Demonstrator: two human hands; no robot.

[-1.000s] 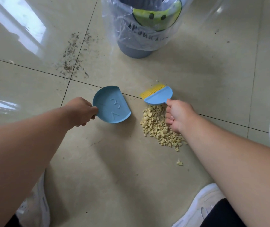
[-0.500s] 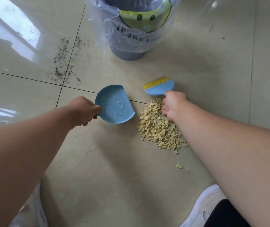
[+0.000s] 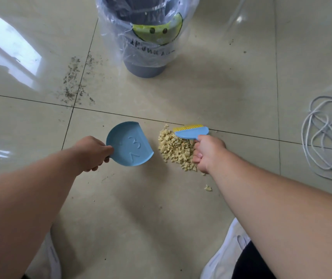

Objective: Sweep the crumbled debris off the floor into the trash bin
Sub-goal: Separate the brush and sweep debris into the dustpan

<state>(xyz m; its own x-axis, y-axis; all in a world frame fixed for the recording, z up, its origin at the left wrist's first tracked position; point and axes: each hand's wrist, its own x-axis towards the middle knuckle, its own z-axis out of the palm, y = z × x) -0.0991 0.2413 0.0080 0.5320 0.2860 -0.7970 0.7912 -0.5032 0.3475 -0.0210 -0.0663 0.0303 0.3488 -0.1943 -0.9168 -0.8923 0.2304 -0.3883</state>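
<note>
Head view: left hand (image 3: pixel 92 153) grips the dustpan (image 3: pixel 130 143); right hand (image 3: pixel 209 153) grips the brush (image 3: pixel 192 132). Debris (image 3: pixel 174 149) lies on the floor (image 3: pixel 141 208) between them. Press the pan lip flat beside the pile; sweep leftward in short strokes, collecting the stray crumb (image 3: pixel 208 188).

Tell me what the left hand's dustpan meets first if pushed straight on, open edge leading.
Probably the crumb pile: the dustpan in the left hand opens toward it, bare floor between.
</note>
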